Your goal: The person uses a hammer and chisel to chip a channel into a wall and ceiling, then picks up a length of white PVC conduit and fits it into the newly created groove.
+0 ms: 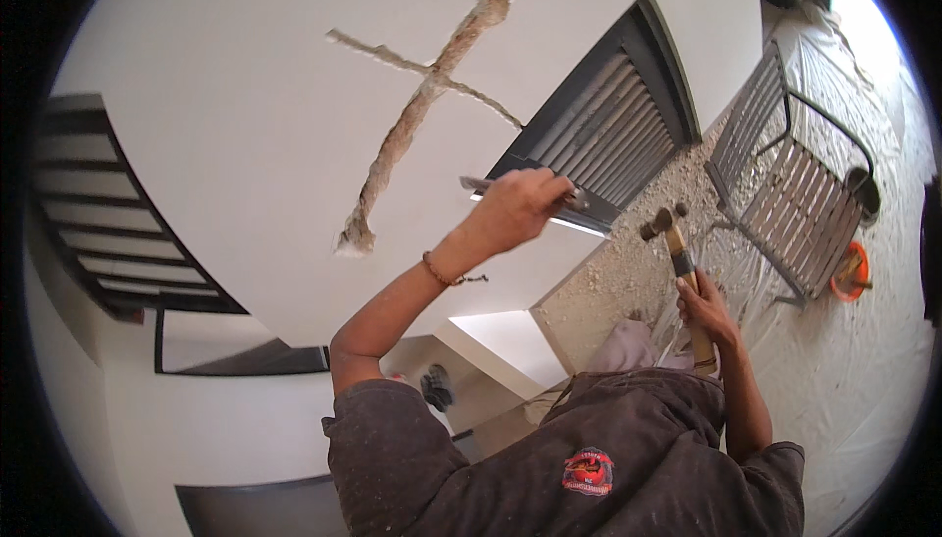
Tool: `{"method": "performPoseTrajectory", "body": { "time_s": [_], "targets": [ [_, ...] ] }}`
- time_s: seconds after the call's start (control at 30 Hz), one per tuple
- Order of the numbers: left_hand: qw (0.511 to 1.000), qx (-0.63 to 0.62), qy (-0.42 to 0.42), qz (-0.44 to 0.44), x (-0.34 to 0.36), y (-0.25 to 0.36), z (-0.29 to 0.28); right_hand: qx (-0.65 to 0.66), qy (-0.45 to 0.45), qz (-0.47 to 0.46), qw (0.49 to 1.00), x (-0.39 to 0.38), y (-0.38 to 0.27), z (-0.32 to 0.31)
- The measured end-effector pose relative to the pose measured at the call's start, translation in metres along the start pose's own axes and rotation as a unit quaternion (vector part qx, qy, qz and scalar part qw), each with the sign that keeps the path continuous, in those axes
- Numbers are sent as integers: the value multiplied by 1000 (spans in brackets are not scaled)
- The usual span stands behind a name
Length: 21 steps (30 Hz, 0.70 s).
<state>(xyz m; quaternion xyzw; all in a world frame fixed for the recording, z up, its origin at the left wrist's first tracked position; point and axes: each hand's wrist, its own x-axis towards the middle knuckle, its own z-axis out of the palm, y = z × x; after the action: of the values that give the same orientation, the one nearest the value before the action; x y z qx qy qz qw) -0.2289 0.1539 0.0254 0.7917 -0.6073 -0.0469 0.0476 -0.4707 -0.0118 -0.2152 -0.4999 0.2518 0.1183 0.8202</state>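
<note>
My left hand [508,213] is closed round a metal chisel [475,184], held up in front of the white wall [255,115]. One end of the chisel points left toward the wall; whether it touches I cannot tell. Low on the right, my right hand [708,311] grips the wooden handle of a hammer [677,241], its head up and apart from the chisel. A long rough groove [400,134] is cut slantwise into the wall, baring brown material. A thinner groove [381,52] crosses it and runs to the dark louvred panel [613,105].
A slatted metal chair [805,198] stands at the right, with an orange bucket [852,274] beside it. Pale rubble [667,188] lies scattered over clear plastic sheeting [854,380] on the floor. Dark railings [128,201] are at the far left.
</note>
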Motion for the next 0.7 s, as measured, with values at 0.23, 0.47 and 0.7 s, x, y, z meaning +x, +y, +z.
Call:
{"method": "performPoseTrajectory", "body": {
  "time_s": [0.23, 0.47, 0.7],
  "targets": [
    [989, 127, 19, 76, -4, -84, -3, 117, 17, -327, 938, -4, -10, 89],
    [957, 208, 71, 191, 3, -140, 1, 265, 142, -357, 884, 12, 0, 159],
    [940, 246, 96, 215, 17, -155, 3, 324, 172, -425, 827, 41, 26, 192]
  ]
}}
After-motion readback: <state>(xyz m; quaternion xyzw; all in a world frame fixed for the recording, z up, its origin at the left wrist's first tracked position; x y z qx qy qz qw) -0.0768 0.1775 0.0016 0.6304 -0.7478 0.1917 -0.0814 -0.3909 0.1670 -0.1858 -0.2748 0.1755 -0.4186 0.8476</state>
